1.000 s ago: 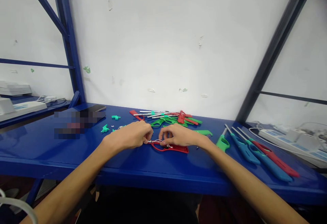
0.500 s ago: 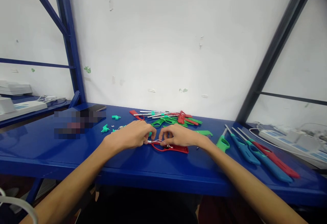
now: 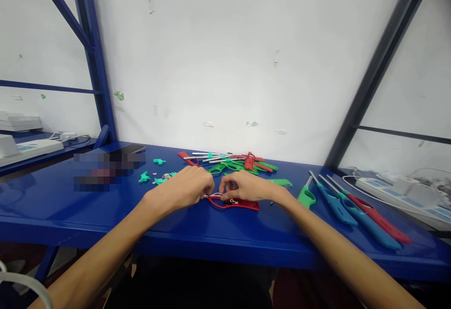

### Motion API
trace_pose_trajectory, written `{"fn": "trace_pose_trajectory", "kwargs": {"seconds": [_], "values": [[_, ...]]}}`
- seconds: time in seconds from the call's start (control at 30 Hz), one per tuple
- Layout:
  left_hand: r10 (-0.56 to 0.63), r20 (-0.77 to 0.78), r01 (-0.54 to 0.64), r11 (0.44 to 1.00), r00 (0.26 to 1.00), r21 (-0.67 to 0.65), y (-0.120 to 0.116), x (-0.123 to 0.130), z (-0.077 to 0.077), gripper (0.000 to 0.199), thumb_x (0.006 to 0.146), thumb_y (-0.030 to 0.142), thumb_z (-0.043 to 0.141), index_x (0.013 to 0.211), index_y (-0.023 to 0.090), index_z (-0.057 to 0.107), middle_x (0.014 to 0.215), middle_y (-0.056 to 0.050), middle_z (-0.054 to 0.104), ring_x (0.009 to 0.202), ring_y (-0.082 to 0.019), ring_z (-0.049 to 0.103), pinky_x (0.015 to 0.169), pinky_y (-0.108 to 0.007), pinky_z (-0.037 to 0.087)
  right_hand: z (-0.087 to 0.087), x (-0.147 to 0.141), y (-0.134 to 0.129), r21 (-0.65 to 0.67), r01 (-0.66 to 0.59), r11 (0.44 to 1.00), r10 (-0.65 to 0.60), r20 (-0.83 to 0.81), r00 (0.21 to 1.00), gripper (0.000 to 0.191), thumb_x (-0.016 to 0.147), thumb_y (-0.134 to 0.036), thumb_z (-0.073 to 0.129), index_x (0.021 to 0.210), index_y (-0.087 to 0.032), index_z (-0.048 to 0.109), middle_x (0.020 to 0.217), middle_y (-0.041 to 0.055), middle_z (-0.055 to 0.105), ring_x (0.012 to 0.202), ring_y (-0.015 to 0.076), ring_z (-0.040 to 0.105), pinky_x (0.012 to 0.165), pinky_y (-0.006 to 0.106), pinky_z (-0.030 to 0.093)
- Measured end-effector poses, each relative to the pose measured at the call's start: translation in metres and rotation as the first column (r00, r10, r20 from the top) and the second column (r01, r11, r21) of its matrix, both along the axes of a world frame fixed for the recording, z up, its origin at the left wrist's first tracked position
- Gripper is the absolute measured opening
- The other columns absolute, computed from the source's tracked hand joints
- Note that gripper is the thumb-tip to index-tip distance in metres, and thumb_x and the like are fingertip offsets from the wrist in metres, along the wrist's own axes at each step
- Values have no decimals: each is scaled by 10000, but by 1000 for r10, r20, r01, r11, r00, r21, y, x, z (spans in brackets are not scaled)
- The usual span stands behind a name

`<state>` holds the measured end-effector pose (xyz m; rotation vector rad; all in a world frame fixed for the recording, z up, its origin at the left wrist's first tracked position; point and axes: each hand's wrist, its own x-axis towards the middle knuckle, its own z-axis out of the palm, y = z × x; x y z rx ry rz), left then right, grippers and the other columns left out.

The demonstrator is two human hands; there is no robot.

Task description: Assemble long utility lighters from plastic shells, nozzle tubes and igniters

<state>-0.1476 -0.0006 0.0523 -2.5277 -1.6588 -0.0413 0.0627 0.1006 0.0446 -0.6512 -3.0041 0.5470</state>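
An open red lighter shell (image 3: 247, 205) lies on the blue table in front of me, its inside facing up, with a thin white wire (image 3: 233, 201) and small dark parts in it. My left hand (image 3: 193, 186) is closed at the shell's left end, its fingers pinching around the metal tube there; the fingertips are mostly hidden. Bent over the middle of the shell is my right hand (image 3: 244, 186), thumb and fingers closed on it near the wire. Just left of my left hand lie teal plastic pieces (image 3: 144, 177) and small metal bits.
Behind my hands is a pile of green shell halves (image 3: 230, 166), red shells (image 3: 249, 161) and metal tubes (image 3: 207, 153). Assembled long lighters (image 3: 369, 224) lie at the right. A dark phone-like object (image 3: 127, 150), partly blurred, is at the left. Power strips (image 3: 384, 190) stand beyond the right frame post.
My left fingers have closed in lower over the tube end, covering more of the metal. My right hand has hardly moved. The view has shifted slightly.
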Motion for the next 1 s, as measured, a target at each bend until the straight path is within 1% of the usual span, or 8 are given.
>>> {"fn": "trace_pose_trajectory", "kwargs": {"seconds": [0.23,0.43,0.6,0.83,1.0], "values": [[-5,23,4,1000,1000,29,2,-1,-5,242,1015,362,664,1122,146,685,1088,-62,716,947,-194,705,855,-398,612,1,0,-1,53,-32,998,32,-10,999,216,1027,-365,659,1049,-154,694,979,32,717,838,170,697,776,360,602],[21,10,-21,999,1000,36,-2,1,-5,175,1009,312,674,1016,139,698,968,-31,719,916,-187,707,862,-401,606,2,2,-1,130,-71,989,76,-31,997,213,1031,-359,654,1012,-151,696,945,23,715,827,168,696,792,369,596],[59,-2,-58,997,998,48,-9,5,-6,169,1014,302,666,1056,140,695,1033,-44,720,945,-193,706,875,-409,605,4,4,-3,181,-81,980,88,-26,996,213,1034,-356,651,995,-152,697,927,18,714,814,164,694,781,361,596],[121,-62,-121,993,991,3,-14,16,3,159,1011,293,671,1008,137,701,974,-35,725,925,-188,713,861,-396,610,3,5,-2,230,-107,967,116,-22,993,214,1031,-357,653,982,-154,698,917,15,713,804,162,688,780,359,591],[111,-112,-113,993,988,-15,-14,18,1,177,1018,306,661,979,137,697,948,-30,719,899,-179,709,844,-383,610,2,4,-1,237,-121,964,130,-21,991,211,1035,-348,651,973,-152,699,889,7,712,777,154,689,771,354,595]]}}
